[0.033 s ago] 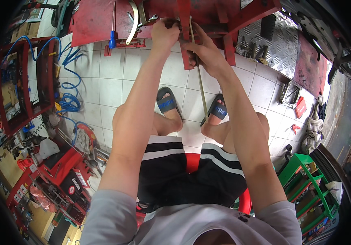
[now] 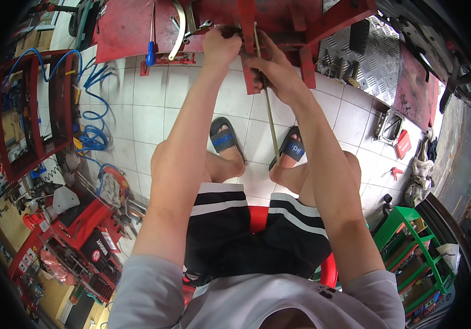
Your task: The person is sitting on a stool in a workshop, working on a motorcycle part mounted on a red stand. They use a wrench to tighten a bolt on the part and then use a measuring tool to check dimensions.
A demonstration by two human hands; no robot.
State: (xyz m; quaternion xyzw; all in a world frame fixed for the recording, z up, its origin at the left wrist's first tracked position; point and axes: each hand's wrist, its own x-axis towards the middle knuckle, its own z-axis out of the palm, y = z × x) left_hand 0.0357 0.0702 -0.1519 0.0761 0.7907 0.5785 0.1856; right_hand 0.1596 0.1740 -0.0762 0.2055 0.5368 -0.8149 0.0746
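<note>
At the front of a red metal workbench (image 2: 131, 27), my left hand (image 2: 222, 48) is closed, its fingertips bent in beside a red upright post (image 2: 248, 33). What the fingertips hold is hidden. My right hand (image 2: 278, 67) is on the other side of the post, curled round a thin brass-coloured rod (image 2: 270, 112). Its thumb crosses over the rod to the post and more fingertips show below. The rod slants from the bench down to near my right sandal (image 2: 292, 145). Left of my hands, a blue-handled screwdriver (image 2: 150, 54), a curved pale metal strip (image 2: 180, 33) and a wrench (image 2: 206, 24) lie on the bench.
A blue coiled air hose (image 2: 94, 137) hangs on the left by a red frame (image 2: 37, 109) and a red tool cart (image 2: 79, 219). At right are a ridged metal plate (image 2: 375, 55), a red-handled tool (image 2: 394, 173) on the tiled floor and a green rack (image 2: 405, 219).
</note>
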